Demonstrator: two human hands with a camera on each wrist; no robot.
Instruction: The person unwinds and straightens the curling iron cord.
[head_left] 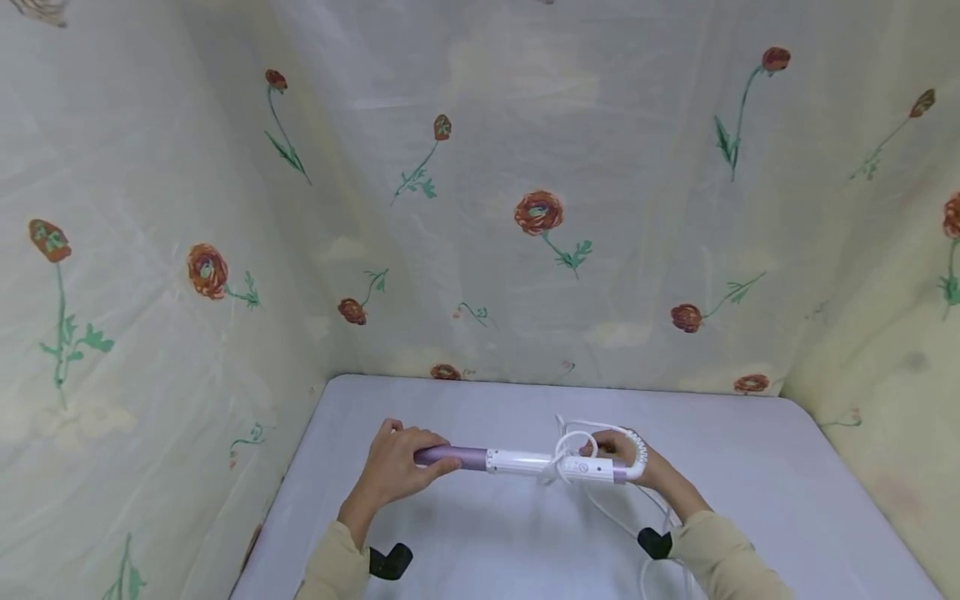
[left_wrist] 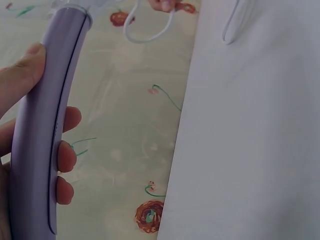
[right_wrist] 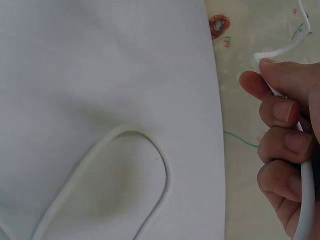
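Note:
A purple-and-white hair styling iron is held level above the table. My left hand grips its purple end, with the thumb on one side and the fingertips on the other in the left wrist view. The white power cord is looped around the white section and leaves by a ribbed sleeve at the right end. Behind that end, my right hand is partly hidden in the head view. In the right wrist view its curled fingers hold the cord, thumb and forefinger pinching it.
The white table lies below both hands. More cord hangs in a loop beneath the right hand. Flower-printed curtains enclose the table at the back and sides. Each wrist carries a black mount.

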